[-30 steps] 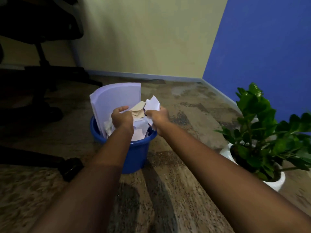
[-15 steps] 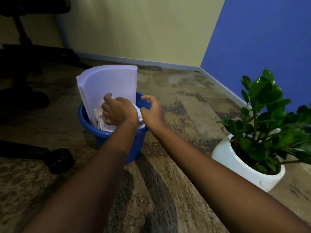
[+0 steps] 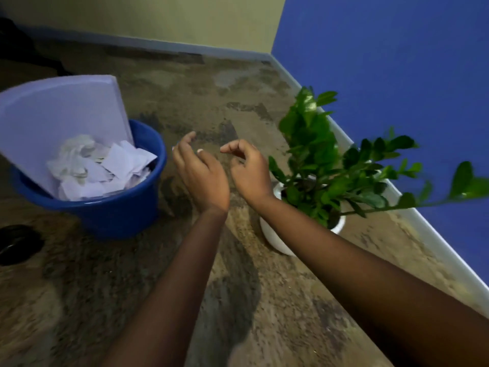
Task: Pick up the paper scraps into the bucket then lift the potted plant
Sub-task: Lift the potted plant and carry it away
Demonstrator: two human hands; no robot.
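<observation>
At left, the paper scraps (image 3: 105, 168) are seen heaped inside the blue bucket (image 3: 119, 215). A large pale sheet (image 3: 60, 115) is propped against the bucket's left wall and rises above the rim. No loose scraps can be made out on the floor (image 3: 79, 300) in view, so the clearing step is judged finished. In the centre, the left hand (image 3: 201, 176) and the right hand (image 3: 248, 173) are held above the floor between bucket and plant. Both are empty, with fingers loosely curled and nothing gripped. The step in hand is judged to be the reach for the potted plant (image 3: 315, 154), which stands on the floor at right, just beyond the right wrist. A two-sided hold low on the white pot (image 3: 272, 234) is called for next, with the pot kept upright.
</observation>
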